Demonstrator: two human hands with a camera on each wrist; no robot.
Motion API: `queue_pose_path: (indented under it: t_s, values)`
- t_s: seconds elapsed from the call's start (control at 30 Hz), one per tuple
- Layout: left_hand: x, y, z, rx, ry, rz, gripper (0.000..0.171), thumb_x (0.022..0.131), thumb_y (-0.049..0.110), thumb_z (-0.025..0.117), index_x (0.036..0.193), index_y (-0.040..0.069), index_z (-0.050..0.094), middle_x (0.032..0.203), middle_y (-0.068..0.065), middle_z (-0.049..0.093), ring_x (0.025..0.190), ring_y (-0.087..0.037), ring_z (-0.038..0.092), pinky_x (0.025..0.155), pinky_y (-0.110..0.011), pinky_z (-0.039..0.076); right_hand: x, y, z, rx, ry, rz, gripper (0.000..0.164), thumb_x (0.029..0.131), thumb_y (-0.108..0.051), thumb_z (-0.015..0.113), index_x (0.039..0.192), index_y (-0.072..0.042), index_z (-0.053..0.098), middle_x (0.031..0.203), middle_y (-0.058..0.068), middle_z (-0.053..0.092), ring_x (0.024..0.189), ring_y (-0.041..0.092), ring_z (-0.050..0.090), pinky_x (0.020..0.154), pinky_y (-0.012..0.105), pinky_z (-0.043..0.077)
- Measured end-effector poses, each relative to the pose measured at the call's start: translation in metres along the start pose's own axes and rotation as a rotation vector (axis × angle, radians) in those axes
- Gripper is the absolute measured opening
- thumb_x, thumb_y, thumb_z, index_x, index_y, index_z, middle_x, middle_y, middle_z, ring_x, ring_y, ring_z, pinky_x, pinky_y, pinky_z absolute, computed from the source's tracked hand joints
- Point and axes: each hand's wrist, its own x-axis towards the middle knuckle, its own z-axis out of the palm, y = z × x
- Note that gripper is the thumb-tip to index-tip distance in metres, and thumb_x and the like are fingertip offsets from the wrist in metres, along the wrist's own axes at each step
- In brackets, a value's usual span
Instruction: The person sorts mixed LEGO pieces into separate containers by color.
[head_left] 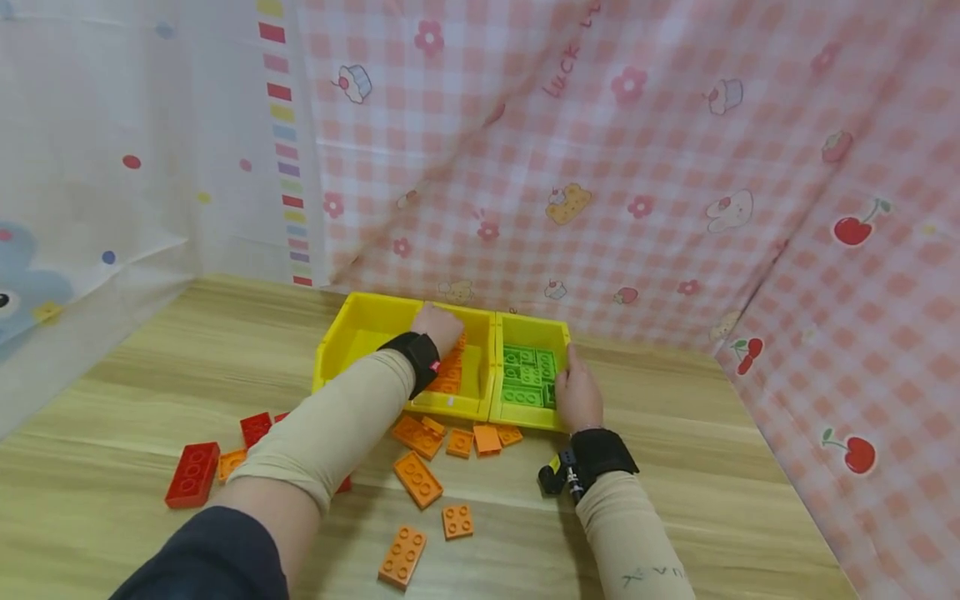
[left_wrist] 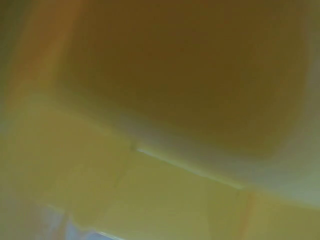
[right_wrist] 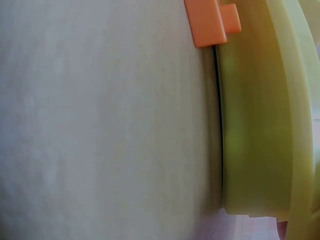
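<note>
Yellow bins stand in a row against the back curtain in the head view. My left hand (head_left: 440, 327) reaches down into the middle yellow bin (head_left: 471, 400), over orange bricks (head_left: 448, 377) lying there. Its fingertips are hidden, so I cannot tell whether they hold a brick. My right hand (head_left: 580, 396) grips the right wall of the right-hand yellow bin (head_left: 525, 415), which contains green bricks (head_left: 529, 375) packed side by side. The left wrist view is filled by blurred yellow walls (left_wrist: 170, 200). In the right wrist view, a yellow bin's front wall (right_wrist: 255, 125) stands beside an orange brick (right_wrist: 206, 22).
Several loose orange bricks (head_left: 417, 479) lie on the wooden table (head_left: 712, 500) in front of the bins. Red bricks (head_left: 192, 475) are at the left, some partly behind my left forearm. A pink checked curtain (head_left: 525, 167) rises right behind the bins.
</note>
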Motion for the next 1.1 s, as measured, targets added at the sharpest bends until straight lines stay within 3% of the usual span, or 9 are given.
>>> queue_pose_path:
  t_s: [0.4,0.67,0.77,0.87,0.97,1.03,1.1]
  values:
    - [-0.005,-0.002,0.006,-0.067,-0.119,-0.001,0.022,0.093,0.005,0.052,0.092,0.014,0.072,0.094,-0.004,0.069,0.092,-0.024,0.062,0.101,-0.049,0.027,-0.001,0.004,0.004,-0.007,0.026,-0.038,0.051,0.096,-0.006,0.04,0.145,0.0,0.027,0.134,0.025,0.044,0.12,0.036,0.046,0.097,0.047,0.036]
    - [-0.009,-0.005,0.002,0.015,-0.142,0.011,0.026,0.093,0.007,0.048,0.09,0.013,0.074,0.09,-0.004,0.07,0.096,-0.026,0.06,0.107,-0.052,0.014,0.0,0.0,0.002,0.01,0.001,-0.019,0.051,0.098,-0.008,0.038,0.146,-0.002,0.024,0.136,0.024,0.042,0.121,0.036,0.044,0.099,0.048,0.034]
    - [-0.017,-0.006,-0.002,0.04,-0.088,0.032,0.025,0.093,0.008,0.049,0.091,0.014,0.073,0.092,-0.003,0.069,0.098,-0.024,0.059,0.107,-0.051,0.015,0.0,-0.003,0.004,0.012,-0.001,-0.022,0.051,0.097,-0.007,0.039,0.146,-0.001,0.026,0.136,0.025,0.042,0.121,0.037,0.044,0.098,0.048,0.034]
    - [-0.036,-0.003,-0.009,0.07,0.075,0.15,0.02,0.093,0.011,0.053,0.098,0.015,0.072,0.098,-0.003,0.068,0.098,-0.023,0.059,0.101,-0.047,0.029,-0.001,-0.003,0.005,0.009,0.0,-0.027,0.05,0.097,-0.007,0.039,0.146,-0.001,0.026,0.137,0.025,0.042,0.121,0.037,0.044,0.098,0.048,0.035]
    - [-0.068,0.005,-0.017,0.112,0.241,0.349,0.015,0.09,0.016,0.059,0.1,0.014,0.07,0.097,-0.002,0.066,0.092,-0.02,0.059,0.087,-0.039,0.041,0.0,0.0,0.005,0.008,-0.003,-0.023,0.05,0.098,-0.008,0.038,0.146,-0.002,0.026,0.137,0.024,0.041,0.122,0.036,0.043,0.099,0.048,0.034]
    - [-0.092,0.011,-0.02,0.145,0.284,0.47,0.014,0.089,0.019,0.06,0.1,0.015,0.068,0.094,0.0,0.063,0.088,-0.018,0.058,0.079,-0.034,0.043,0.0,0.002,0.004,0.008,-0.005,-0.016,0.05,0.098,-0.009,0.037,0.146,-0.002,0.025,0.139,0.023,0.041,0.124,0.035,0.041,0.1,0.048,0.033]
    - [-0.116,0.015,-0.02,0.155,0.274,0.548,0.012,0.088,0.019,0.062,0.098,0.016,0.068,0.092,0.001,0.062,0.084,-0.016,0.057,0.075,-0.031,0.044,0.001,0.003,0.003,0.01,-0.006,-0.01,0.051,0.098,-0.009,0.037,0.146,-0.002,0.025,0.139,0.023,0.04,0.125,0.036,0.04,0.1,0.048,0.032]
